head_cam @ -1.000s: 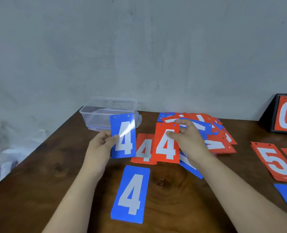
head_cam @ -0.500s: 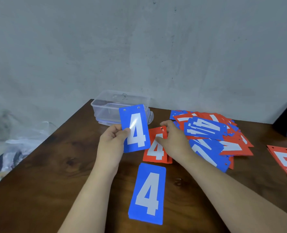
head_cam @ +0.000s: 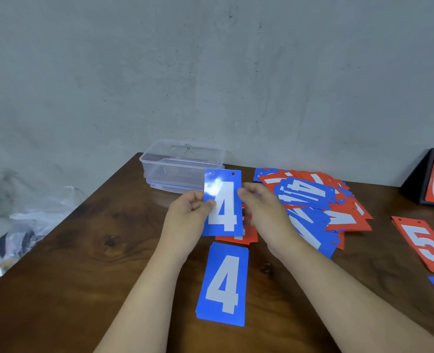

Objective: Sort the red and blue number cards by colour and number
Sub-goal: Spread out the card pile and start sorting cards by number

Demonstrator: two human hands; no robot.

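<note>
1 glossy rectangular blue card (head_cam: pixel 223 207) is pinched by the left hand (head_cam: pixel 185 217).

I count one raised blue 4 card (head_cam: pixel 222 207), one flat blue 4 card (head_cam: pixel 222 284), one clear box (head_cam: pixel 180 164), one mixed heap (head_cam: pixel 310 200), one black stand (head_cam: pixel 415 184).

Table (head_cam: pixel 83 250) dark wood, varnished, slight sheen, grain and knots showing. Centre blue 4 card (head_cam: pixel 223 205) smooth, glossy, looks like plastic, with a white glare patch. Box (head_cam: pixel 180 164) above it is clear, smooth plastic. Wall (head_cam: pixel 211 72) grey, matt, rough, plaster-like. Bags (head_cam: pixel 32 220) at left edge are crinkled clear film.
</note>
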